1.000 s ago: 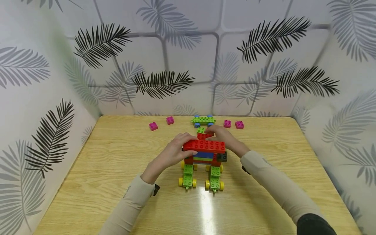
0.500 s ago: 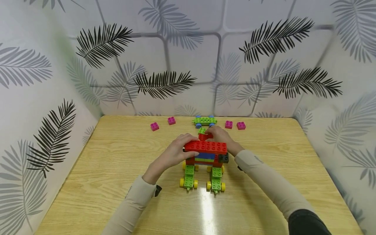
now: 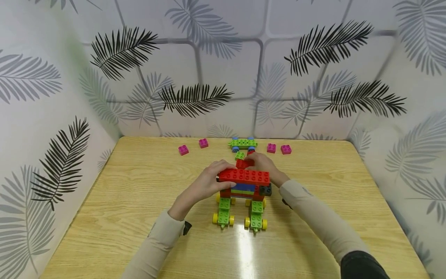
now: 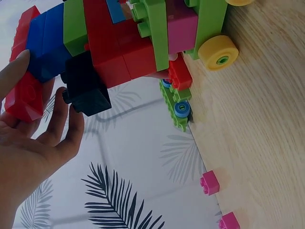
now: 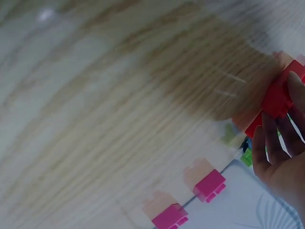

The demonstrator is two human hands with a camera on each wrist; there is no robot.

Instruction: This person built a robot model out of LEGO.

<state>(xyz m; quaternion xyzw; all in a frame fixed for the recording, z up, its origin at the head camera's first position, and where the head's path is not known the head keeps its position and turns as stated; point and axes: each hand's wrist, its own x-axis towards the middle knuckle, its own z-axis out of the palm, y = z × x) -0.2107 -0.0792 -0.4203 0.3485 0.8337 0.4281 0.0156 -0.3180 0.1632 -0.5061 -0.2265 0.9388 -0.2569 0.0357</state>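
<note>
A block structure of red, blue, green and black toy bricks stands on green wheeled bases (image 3: 223,217) with yellow wheels. My left hand (image 3: 208,181) grips the left end of its long red top (image 3: 249,176), thumb on the near side. In the left wrist view, the fingers curl round a red brick (image 4: 25,98) next to blue bricks (image 4: 45,45); a black brick (image 4: 86,86) juts out near the fingertips. Behind the structure, my right hand (image 3: 263,166) pinches a red brick (image 5: 279,98). By it are another red brick (image 3: 241,164) and a green brick (image 3: 239,155).
A green wheeled base (image 3: 243,143) with blue wheels stands at the table's back edge. Pink bricks lie to its left (image 3: 183,150) and right (image 3: 286,149). A patterned wall rises behind the wooden table (image 3: 139,201).
My right fingers have shifted slightly behind the structure, and a red piece now shows beyond them. The left hand keeps its grip on the red top, and the structure has barely moved.
</note>
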